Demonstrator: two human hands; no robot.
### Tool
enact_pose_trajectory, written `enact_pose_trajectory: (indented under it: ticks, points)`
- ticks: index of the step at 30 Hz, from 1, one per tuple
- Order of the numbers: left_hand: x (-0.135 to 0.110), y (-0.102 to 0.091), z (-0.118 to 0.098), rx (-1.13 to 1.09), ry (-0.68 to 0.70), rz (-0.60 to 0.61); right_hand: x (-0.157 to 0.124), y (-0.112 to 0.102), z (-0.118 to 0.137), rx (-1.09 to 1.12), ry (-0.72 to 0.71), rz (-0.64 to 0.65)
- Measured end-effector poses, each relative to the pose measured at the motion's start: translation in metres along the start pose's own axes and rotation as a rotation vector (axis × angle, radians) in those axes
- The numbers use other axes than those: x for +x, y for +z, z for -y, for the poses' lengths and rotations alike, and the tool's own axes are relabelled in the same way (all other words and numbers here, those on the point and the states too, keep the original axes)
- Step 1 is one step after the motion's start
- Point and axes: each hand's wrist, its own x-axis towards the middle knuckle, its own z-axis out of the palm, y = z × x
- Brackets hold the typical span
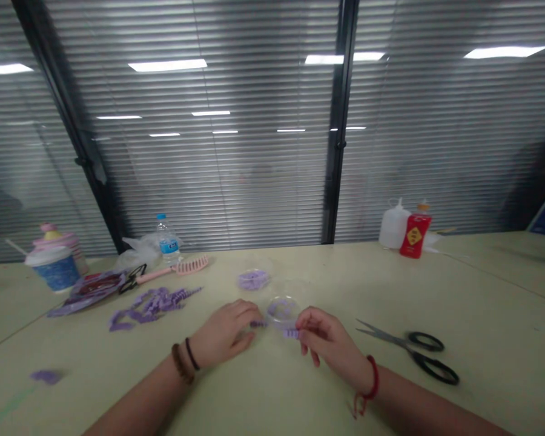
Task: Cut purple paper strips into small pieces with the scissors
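Note:
My left hand (224,333) rests on the pale green table (300,387), its fingers curled and pinched on a small purple paper piece (257,324). My right hand (324,336) is also closed, pinching a fringed purple paper strip (291,333) at its fingertips. Between the two hands stands a small clear round dish (282,309) with purple bits in it. A second clear dish of purple bits (253,279) stands just behind it.
Black-handled scissors (413,350) lie open to the right. A pile of purple paper strips (152,301), a pink comb (181,267), a water bottle (167,240) and cups (54,260) are at the left. A white bottle (393,226) and a red bottle (415,233) stand at the back right.

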Motion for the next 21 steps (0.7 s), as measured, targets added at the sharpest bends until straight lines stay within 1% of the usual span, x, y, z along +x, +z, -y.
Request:
enact_pose_trajectory:
  ticks: [3, 5, 7, 9, 10, 11, 12, 13, 14, 15, 17, 18, 19, 20, 21]
  points:
    - [0.004, 0.016, 0.008, 0.03, -0.083, 0.055, -0.002, 0.001, -0.001, -0.009, 0.008, 0.019]
    - [0.003, 0.018, 0.016, 0.124, -0.177, 0.103, -0.003, 0.002, -0.003, -0.02, 0.008, 0.023]
    - [-0.004, 0.008, 0.032, 0.314, -0.343, 0.109, -0.003, 0.002, -0.003, -0.022, 0.001, 0.016]
    - [-0.013, -0.01, 0.052, 0.522, -0.558, 0.074, -0.003, 0.001, -0.004, -0.023, -0.012, 0.004]
    - [-0.018, -0.02, 0.06, 0.593, -0.644, 0.064, -0.002, 0.001, -0.004, -0.024, -0.016, 0.0]
    - [-0.021, -0.028, 0.065, 0.641, -0.719, 0.055, -0.002, 0.001, -0.005, -0.025, -0.016, 0.0]
    - [-0.022, -0.033, 0.067, 0.675, -0.758, 0.021, -0.001, 0.001, -0.005, -0.024, -0.013, 0.001]
    - [-0.022, -0.035, 0.065, 0.684, -0.741, -0.044, 0.0, 0.001, -0.005, -0.02, -0.004, 0.005]
    - [-0.02, -0.034, 0.057, 0.663, -0.666, -0.137, 0.001, 0.001, -0.005, -0.012, 0.007, 0.009]
    - [-0.017, -0.03, 0.046, 0.607, -0.528, -0.244, 0.001, 0.002, -0.005, -0.003, 0.018, 0.012]
    - [-0.009, -0.015, 0.013, 0.431, -0.176, -0.456, 0.001, 0.004, -0.005, 0.009, 0.036, 0.02]
    - [-0.005, -0.005, -0.004, 0.344, 0.004, -0.534, 0.001, 0.005, -0.005, 0.012, 0.042, 0.026]
    - [-0.001, 0.004, -0.021, 0.262, 0.153, -0.551, 0.0, 0.006, -0.005, 0.017, 0.045, 0.038]
    - [0.002, 0.013, -0.036, 0.195, 0.239, -0.544, -0.001, 0.008, -0.006, 0.025, 0.043, 0.055]
    - [0.005, 0.02, -0.047, 0.162, 0.269, -0.496, -0.002, 0.009, -0.007, 0.035, 0.04, 0.077]
